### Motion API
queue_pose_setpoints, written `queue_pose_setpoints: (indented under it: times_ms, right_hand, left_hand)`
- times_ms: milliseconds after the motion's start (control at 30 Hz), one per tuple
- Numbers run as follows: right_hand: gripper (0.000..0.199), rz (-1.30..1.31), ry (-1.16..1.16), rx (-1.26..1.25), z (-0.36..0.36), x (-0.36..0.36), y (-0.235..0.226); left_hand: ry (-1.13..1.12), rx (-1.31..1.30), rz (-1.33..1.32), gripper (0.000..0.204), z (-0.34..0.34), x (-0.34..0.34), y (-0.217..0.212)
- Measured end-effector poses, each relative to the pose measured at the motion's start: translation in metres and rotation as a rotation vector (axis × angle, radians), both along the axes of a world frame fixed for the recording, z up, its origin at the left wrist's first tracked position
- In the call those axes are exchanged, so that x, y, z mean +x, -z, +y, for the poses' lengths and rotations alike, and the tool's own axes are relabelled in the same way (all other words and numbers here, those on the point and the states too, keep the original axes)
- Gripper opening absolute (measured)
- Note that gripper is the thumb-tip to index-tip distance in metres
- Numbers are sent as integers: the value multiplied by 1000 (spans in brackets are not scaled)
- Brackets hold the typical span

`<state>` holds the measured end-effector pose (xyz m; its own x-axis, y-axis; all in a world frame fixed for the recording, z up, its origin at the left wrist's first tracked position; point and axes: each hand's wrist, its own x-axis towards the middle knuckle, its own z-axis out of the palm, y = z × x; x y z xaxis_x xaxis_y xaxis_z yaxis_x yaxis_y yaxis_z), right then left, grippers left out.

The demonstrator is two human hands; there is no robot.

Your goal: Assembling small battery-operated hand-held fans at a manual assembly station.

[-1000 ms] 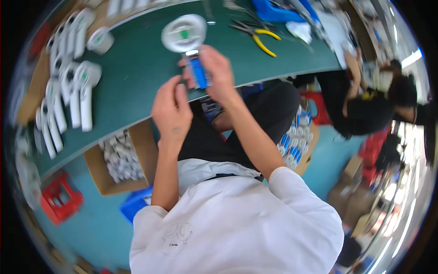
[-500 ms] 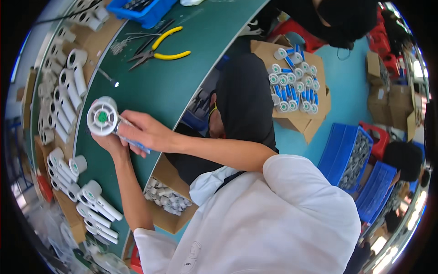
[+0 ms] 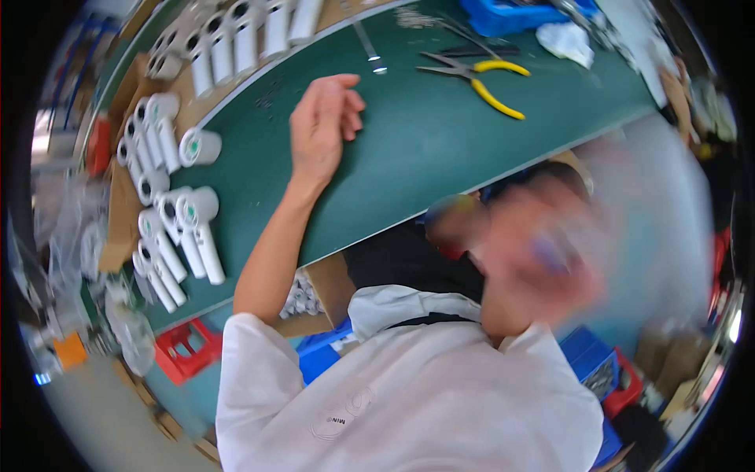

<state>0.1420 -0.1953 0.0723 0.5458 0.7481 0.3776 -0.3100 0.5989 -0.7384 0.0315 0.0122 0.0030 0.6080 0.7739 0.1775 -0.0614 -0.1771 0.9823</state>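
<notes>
My left hand (image 3: pixel 318 130) is over the green table, fingers loosely bent and a little apart, with nothing seen in it. Ahead and to its right lie yellow-handled pliers (image 3: pixel 476 69) with their jaws parted. A thin metal tool with a shiny tip (image 3: pixel 377 64) lies just beyond the hand. My right hand (image 3: pixel 535 244) is off to the right past the table edge, badly smeared by motion. A bluish patch shows within it, but I cannot make out its fingers or what that patch is.
White shower-head-shaped plastic parts (image 3: pixel 206 244) line the table's left side; more stand along its far edge. A blue bin (image 3: pixel 503 16) and white cloth (image 3: pixel 566 43) sit far right. A cardboard box of parts (image 3: pixel 330 283) and a red stool (image 3: pixel 187 350) are below.
Both hands held a white shower-head-shaped part with a blue handle. Now they are apart: the left stays over the table without it, the right has swung far right. The view has turned.
</notes>
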Motion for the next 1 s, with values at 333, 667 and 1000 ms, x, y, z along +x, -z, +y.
queue_pose_setpoints:
  times_ms: [333,667,1000]
  right_hand:
    - [22,-348,626,1360,-21,2,-68]
    - [18,-278,529,546,-55,6,-73]
    - [41,-564,320,767,-12,0,-99]
  left_hand:
    - [-14,16,-25,29,-3,0,-3]
    - [3,68,-9,28,-3,-1,0]
    - [-41,71,-10,24,-5,-2,-1]
